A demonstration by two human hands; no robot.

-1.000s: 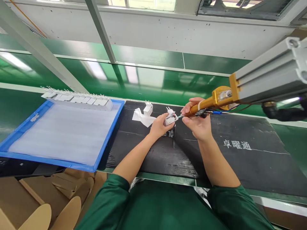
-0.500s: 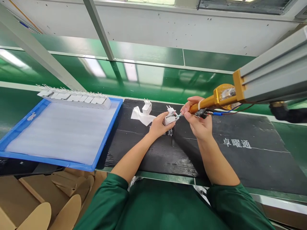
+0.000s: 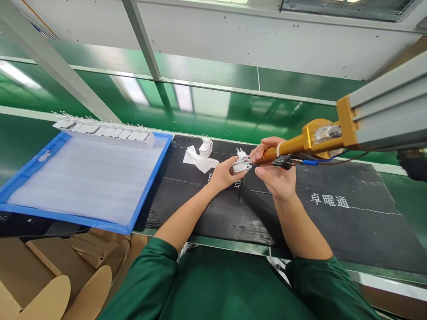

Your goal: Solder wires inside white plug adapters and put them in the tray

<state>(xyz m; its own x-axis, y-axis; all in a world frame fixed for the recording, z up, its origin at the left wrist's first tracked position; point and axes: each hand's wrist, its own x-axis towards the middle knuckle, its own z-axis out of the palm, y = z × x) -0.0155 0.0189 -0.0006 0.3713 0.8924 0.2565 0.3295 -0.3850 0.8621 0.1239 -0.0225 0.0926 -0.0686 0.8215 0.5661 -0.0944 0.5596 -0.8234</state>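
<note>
Left hand: fingers clamped on a white shell, thumb along the near side. Grip sits at the shell's left end, probably so the open side stays uncovered; it faces up toward the camera. Looks lifted off the mat, though this angle doesn't prove it. The plug is at the far side of the shell, pins up and away from the hand. Thin wires show at the opening; can't make out where they end.

Right hand: fingers curled round the front of the gold tool, thumb below and apart from it. Can't tell whether they grip the tool or a thin part by its tip. My read: up close like that, they can steer small parts near the opening. Tool hangs from a metal arm, so its weight is likely off the hand.

A spare stands pins up on the mat, just behind a crumpled white wrap. It's near the left hand, likely for easy reach.

Blue tray is left of the mat, lined with a white sheet, presumably against scratches. White units stand packed in a row at its far edge, pins up, which likely protects the pins and leaves the near part free.
</note>
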